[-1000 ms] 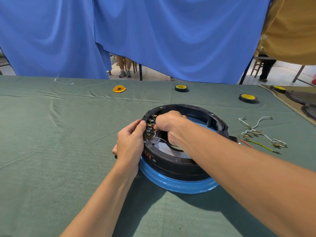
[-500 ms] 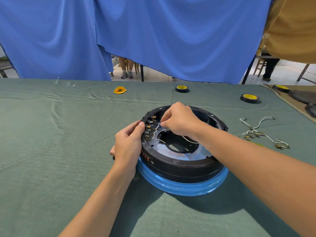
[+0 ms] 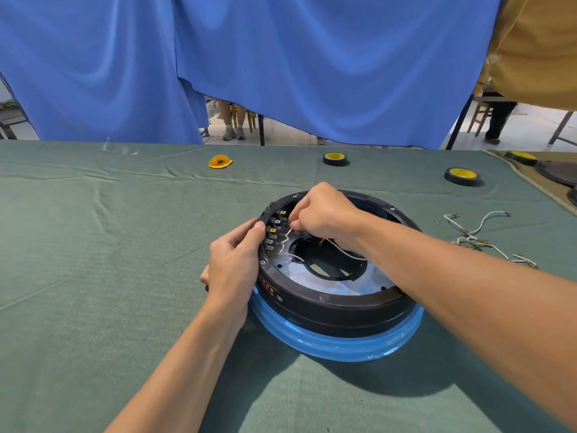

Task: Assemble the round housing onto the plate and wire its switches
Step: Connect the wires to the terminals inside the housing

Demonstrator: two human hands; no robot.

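- Blue cloth curtain (image 3: 312,73): hangs in folds across the far side of the scene, its lower edge just above the table's far edge.
- Green cloth-covered table (image 3: 93,276): fills the lower part of the view; the cloth is creased at the far left.
- Tan cloth sheet (image 3: 537,42): hangs at the upper right, beside the curtain.
- Round plate wrapped in blue film (image 3: 327,350): lies flat on the table, right of centre, its rim showing all round the near side of the housing.
- Round black plastic housing (image 3: 327,307): sits on the plate, open side up, with a large hole in the middle of its floor.
- Right hand (image 3: 324,214): reaches over the housing's far-left rim, with fingertips pinched together on the thin white wire.
- Left hand (image 3: 234,264): grips the housing's left outer wall, fingers curled round the outside, thumb pressed on the rim beside the switches.
- Loose bundle of white wires with metal ends (image 3: 477,239): lies on the table right of the housing, apart from it.
- Two black tape rolls with yellow cores (image 3: 335,158) (image 3: 462,175): lie flat near the table's far edge, well apart from each other.
- Row of switches with brass tab terminals (image 3: 274,235): set inside the housing's left wall, between the two hands.
- Small yellow-orange piece (image 3: 220,161): lies at the far edge, left of the tape rolls.
- Thin white wire (image 3: 343,253): runs from the right fingertips toward the switch tabs, with a length trailing over the central hole.
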